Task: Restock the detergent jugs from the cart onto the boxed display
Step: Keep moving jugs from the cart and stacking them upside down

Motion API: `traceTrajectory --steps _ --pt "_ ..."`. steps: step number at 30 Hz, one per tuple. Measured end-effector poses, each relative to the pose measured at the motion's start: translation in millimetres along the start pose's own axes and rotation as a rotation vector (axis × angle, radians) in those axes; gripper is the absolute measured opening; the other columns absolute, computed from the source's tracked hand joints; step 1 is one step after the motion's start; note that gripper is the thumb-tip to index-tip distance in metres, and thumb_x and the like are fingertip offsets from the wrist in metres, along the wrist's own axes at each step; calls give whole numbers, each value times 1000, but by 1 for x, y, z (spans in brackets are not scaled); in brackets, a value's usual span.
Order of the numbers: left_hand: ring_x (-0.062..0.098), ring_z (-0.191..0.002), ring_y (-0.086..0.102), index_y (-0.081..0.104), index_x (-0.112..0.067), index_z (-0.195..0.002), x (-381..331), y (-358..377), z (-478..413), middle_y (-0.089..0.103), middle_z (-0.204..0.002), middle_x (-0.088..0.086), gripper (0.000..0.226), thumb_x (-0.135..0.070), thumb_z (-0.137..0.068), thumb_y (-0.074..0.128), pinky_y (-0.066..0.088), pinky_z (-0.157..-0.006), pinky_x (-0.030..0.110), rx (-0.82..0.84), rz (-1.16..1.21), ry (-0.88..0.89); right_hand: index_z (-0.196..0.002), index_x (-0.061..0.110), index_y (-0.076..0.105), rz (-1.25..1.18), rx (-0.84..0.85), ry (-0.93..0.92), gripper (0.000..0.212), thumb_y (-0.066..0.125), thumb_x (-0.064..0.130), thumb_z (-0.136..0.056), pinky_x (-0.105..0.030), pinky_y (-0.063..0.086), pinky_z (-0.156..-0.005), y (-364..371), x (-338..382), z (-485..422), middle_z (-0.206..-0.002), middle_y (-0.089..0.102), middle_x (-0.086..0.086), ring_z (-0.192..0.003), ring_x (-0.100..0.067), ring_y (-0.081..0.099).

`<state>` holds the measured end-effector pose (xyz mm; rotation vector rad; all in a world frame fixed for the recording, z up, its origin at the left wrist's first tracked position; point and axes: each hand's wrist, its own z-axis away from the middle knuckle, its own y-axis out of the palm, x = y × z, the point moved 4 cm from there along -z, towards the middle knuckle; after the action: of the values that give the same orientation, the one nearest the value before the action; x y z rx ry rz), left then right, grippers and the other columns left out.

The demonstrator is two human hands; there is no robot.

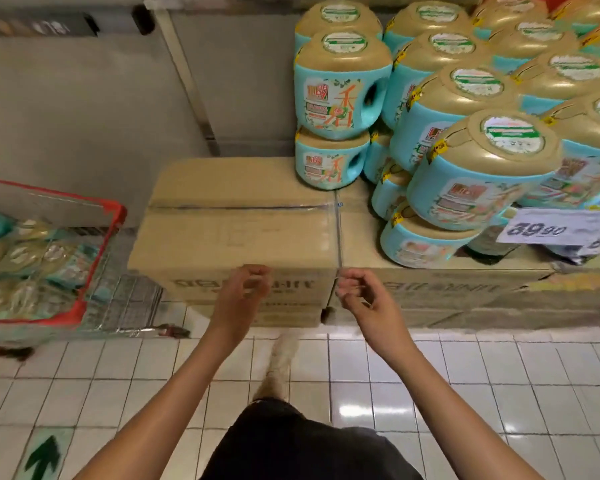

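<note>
Teal detergent jugs with gold caps (340,86) stand stacked on the right part of a row of sealed cardboard boxes (236,233). The left box's top is bare. More jugs (25,251) lie in a red-rimmed wire cart (97,251) at the left. My left hand (246,289) and my right hand (361,296) hover side by side at the front edge of the bare box. Both have loosely curled fingers and hold nothing.
A white price sign (555,226) hangs in front of the jugs at the right. A grey wall and a metal post (187,84) rise behind the boxes. White floor tiles with a green arrow (44,457) lie below me.
</note>
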<state>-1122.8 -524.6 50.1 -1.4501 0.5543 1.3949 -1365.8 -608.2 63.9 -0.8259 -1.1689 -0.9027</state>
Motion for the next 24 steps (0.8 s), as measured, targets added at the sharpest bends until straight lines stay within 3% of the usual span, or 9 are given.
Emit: traceTrajectory --steps 3,7,10,13,17,19,24 --pt "2 -93 67 72 -27 -107 10 -10 61 70 -114 -4 6 -27 -102 70 51 -81 29 -76 123 -49 -119 25 69 43 114 21 41 61 -8 -96 -41 55 -96 8 -9 39 -104 70 -3 -95 -14 65" --pt "21 -99 71 73 -43 -103 25 -47 135 74 -108 -10 18 -58 -94 69 59 -83 39 -161 123 -27 -113 33 72 65 245 25 41 62 -4 -97 -41 56 -92 38 -15 78 -101 71 1 -101 -23 69" --pt "22 -97 74 73 -51 -101 48 -77 186 75 -108 -11 13 -54 -91 64 60 -81 35 -246 146 -93 -112 25 71 96 352 38 33 61 -3 -97 -42 56 -89 74 -20 99 -97 70 -2 -100 -25 69" --pt "15 -100 74 71 -52 -105 78 -108 240 75 -112 -12 18 -57 -93 59 59 -79 26 -318 141 -140 -110 28 72 112 448 40 32 63 2 -94 -45 57 -92 119 -23 123 -99 72 -6 -100 -30 69" --pt "18 -101 73 70 -44 -108 120 -159 307 75 -111 -12 27 -60 -90 57 61 -84 31 -447 187 -237 -112 23 72 149 600 48 29 64 -1 -97 -37 59 -90 194 -28 148 -99 73 -4 -100 -36 68" --pt "18 -103 73 70 -38 -110 142 -188 340 75 -110 -10 32 -59 -90 57 62 -87 36 -527 209 -277 -112 22 73 187 680 59 31 64 -5 -99 -31 60 -89 237 -30 161 -101 74 -2 -101 -35 69" --pt "16 -103 74 71 -47 -106 188 -269 415 75 -110 -9 26 -60 -89 56 59 -83 30 -718 286 -359 -108 32 74 307 862 31 36 65 -1 -100 -40 60 -96 353 -28 194 -102 74 -4 -102 -24 72"
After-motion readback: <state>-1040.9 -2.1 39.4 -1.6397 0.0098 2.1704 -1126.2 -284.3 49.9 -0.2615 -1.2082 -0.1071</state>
